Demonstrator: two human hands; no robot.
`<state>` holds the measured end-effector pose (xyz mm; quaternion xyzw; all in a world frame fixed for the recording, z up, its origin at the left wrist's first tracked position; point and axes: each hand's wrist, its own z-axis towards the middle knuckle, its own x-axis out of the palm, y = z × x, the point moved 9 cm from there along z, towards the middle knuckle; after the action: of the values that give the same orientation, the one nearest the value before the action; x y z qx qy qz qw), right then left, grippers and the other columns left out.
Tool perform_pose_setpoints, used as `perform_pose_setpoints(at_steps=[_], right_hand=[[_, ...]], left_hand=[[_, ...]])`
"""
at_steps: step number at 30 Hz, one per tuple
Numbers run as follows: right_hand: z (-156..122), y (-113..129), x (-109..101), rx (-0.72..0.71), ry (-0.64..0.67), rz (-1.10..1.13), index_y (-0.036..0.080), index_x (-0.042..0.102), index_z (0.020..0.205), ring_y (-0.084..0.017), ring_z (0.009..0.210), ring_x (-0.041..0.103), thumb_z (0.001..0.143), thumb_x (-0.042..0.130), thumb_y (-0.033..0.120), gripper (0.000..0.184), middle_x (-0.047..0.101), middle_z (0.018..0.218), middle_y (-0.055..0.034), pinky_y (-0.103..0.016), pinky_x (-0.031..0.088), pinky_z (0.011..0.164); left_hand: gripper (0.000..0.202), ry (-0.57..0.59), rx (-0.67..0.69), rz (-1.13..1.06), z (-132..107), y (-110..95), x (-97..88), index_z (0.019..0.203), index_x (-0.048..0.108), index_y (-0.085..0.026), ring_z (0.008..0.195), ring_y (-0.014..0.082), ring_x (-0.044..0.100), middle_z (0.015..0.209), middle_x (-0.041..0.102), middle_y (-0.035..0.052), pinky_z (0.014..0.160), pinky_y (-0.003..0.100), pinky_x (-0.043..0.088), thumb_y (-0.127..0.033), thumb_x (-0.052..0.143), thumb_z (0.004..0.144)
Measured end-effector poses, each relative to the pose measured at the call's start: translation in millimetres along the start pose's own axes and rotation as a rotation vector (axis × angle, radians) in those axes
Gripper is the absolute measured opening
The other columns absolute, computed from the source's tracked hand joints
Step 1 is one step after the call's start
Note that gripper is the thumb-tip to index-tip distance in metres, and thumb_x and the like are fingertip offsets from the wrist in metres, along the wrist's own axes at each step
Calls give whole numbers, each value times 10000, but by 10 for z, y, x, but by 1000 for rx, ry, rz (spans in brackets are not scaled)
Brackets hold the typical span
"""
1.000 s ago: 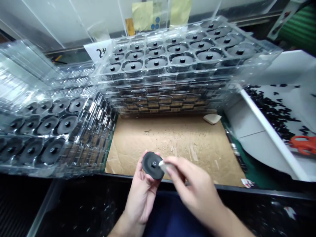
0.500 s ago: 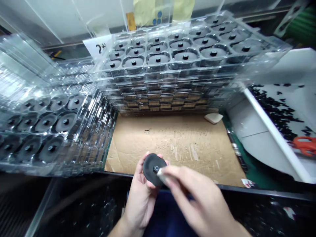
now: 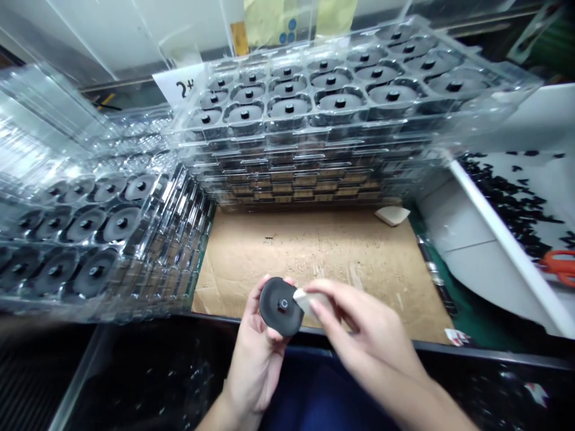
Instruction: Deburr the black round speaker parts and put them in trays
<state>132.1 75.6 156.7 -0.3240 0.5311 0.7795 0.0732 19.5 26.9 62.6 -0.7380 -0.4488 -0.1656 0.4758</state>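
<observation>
My left hand (image 3: 256, 353) grips a round black disc (image 3: 279, 306) with a small hub in its middle, holding it up over the near edge of a brown cardboard sheet (image 3: 314, 251). My right hand (image 3: 363, 329) pinches a small white pad (image 3: 305, 297) between thumb and fingers, and the pad touches the disc's right rim. Both hands sit low in the middle of the view.
A stack of clear plastic trays (image 3: 341, 137) filled with black discs stands behind the cardboard, with a label reading "2#" (image 3: 179, 90). Another tray stack (image 3: 90, 239) sits at the left. A white bin (image 3: 507, 239) with small black parts and orange scissors (image 3: 559, 266) lies at the right.
The white pad slid from the disc's hub outward to its right rim. My left hand kept hold of the disc in about the same place.
</observation>
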Motion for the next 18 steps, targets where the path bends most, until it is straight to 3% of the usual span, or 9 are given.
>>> perform_pose_setpoints(at_steps=[3, 5, 8, 11, 13, 16, 18], right_hand=[[-16, 91, 52, -98, 61, 47, 206, 609, 1012, -154, 728, 660, 854, 521, 155, 188, 709, 851, -28, -260, 523, 680], [-5, 45, 78, -50, 96, 72, 212, 621, 971, -146, 693, 656, 861, 516, 169, 157, 708, 826, -21, -249, 524, 649], [5, -26, 2, 38, 10, 4, 217, 628, 934, -168, 739, 660, 857, 524, 178, 135, 710, 851, -32, -273, 526, 680], [-8, 80, 24, -78, 34, 74, 227, 607, 1024, -153, 727, 651, 848, 521, 133, 217, 707, 865, -22, -265, 522, 685], [15, 22, 36, -80, 67, 112, 232, 621, 999, -132, 695, 647, 845, 526, 137, 205, 705, 840, 0, -233, 523, 637], [81, -248, -106, 71, -37, 13, 211, 643, 895, -117, 620, 625, 849, 545, 195, 110, 698, 792, 2, -209, 504, 543], [76, -277, -237, 99, -149, -19, 207, 629, 934, -111, 613, 610, 857, 543, 194, 115, 692, 820, -5, -211, 501, 551]], left_hand=[[542, 17, -56, -23, 8, 51, 23, 1024, 646, -313, 958, 198, 670, 1059, 718, 17, 843, 251, 527, -184, 831, 531], [549, 4, -48, -7, 17, 46, 14, 1021, 647, -304, 955, 191, 669, 1059, 718, 25, 823, 236, 530, -151, 829, 525], [563, -24, -6, 19, 22, 9, -15, 1030, 641, -275, 953, 165, 660, 1073, 710, 46, 788, 194, 525, -98, 813, 524], [561, -21, -62, -2, 11, 55, -19, 1024, 636, -294, 924, 188, 674, 1047, 717, 26, 808, 254, 536, -68, 791, 534], [554, -21, -68, 2, 6, 56, -22, 1024, 633, -287, 929, 192, 673, 1041, 718, 31, 786, 241, 537, -72, 790, 539], [569, -22, -42, 25, 4, 36, -19, 1039, 624, -270, 963, 202, 662, 1075, 706, 54, 799, 235, 525, -65, 788, 533], [577, -6, -54, 26, 1, 58, 1, 1031, 627, -278, 952, 201, 666, 1070, 708, 45, 819, 242, 519, -59, 790, 523]])
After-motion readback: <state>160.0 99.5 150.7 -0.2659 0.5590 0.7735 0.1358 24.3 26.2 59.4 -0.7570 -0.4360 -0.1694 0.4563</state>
